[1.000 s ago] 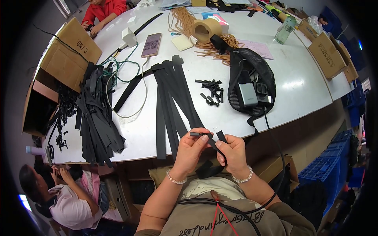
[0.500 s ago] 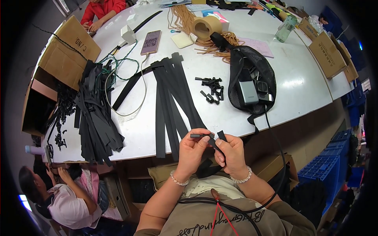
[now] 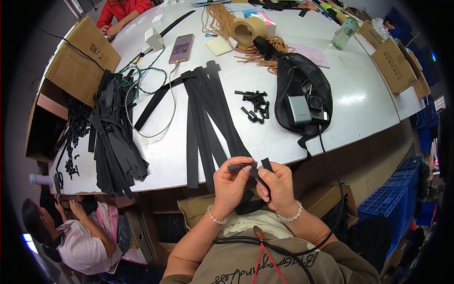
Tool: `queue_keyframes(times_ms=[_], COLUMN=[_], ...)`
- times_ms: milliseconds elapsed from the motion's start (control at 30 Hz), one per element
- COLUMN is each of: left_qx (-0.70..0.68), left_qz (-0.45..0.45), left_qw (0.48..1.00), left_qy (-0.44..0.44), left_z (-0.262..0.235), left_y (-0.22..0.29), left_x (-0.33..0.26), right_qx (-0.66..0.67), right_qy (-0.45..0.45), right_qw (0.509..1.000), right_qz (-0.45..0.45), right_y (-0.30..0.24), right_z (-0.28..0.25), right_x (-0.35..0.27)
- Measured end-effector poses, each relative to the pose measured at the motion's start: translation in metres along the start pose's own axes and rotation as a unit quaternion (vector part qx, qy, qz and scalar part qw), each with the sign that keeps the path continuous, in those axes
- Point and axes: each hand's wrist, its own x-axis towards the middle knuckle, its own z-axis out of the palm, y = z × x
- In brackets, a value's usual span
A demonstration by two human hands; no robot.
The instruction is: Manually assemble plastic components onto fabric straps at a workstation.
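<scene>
Just off the table's front edge, my left hand [image 3: 229, 185] pinches a small black stick-shaped fitting [image 3: 235, 167] between thumb and fingers. A black webbing strap [image 3: 266, 164] is gripped in my right hand [image 3: 280, 187], its short end poking up above the thumb. Part of the strap runs across to the fitting at my left fingertips; whether it passes through or only touches cannot be made out. Below the hands, the strap's slack hangs in a loop. Ahead on the table lies a small pile of similar black fittings [image 3: 254, 105], beside several flat black straps [image 3: 201, 123].
A thick bundle of black straps [image 3: 116, 142] lies at left beside an open carton [image 3: 90, 59]. A phone [image 3: 181, 48] on a cable, a tape roll [image 3: 249, 32] and a black mesh bag [image 3: 302, 99] occupy the table. Someone in a pale shirt [image 3: 85, 244] sits at lower left.
My hands have barely moved; both keep their hold on the fitting and strap. The fitting has tilted slightly in my left fingers.
</scene>
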Motion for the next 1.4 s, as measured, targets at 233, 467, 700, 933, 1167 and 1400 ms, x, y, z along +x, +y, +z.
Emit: queue_keyframes(times_ms=[233,467,700,933,1167,1400], left_qx=[0.032,0.053,0.035,0.016,0.026,0.034], left_qz=[-0.018,-0.043,-0.054,-0.050,-0.041,-0.039], left_qw=[0.999,0.998,0.997,0.998,0.998,0.999], left_qy=[-0.010,0.001,0.031,0.037,0.029,0.017], left_z=[-0.001,-0.002,0.001,0.002,-0.001,-0.002], left_y=[0.010,0.012,0.011,0.012,0.010,0.007], left_x=[-0.001,0.000,0.000,-0.001,-0.002,-0.004], right_qx=[-0.047,-0.003,0.025,0.038,0.042,0.039], right_qy=[-0.002,-0.001,-0.011,-0.017,-0.010,0.004], right_qw=[0.999,1.000,0.998,0.997,0.997,0.997], right_qz=[0.028,0.030,0.053,0.058,0.064,0.063], right_y=[-0.002,0.000,-0.002,-0.001,0.000,0.001], right_z=[-0.002,-0.004,-0.005,-0.003,-0.004,-0.001], right_x=[0.003,0.003,0.003,0.004,0.003,0.003])
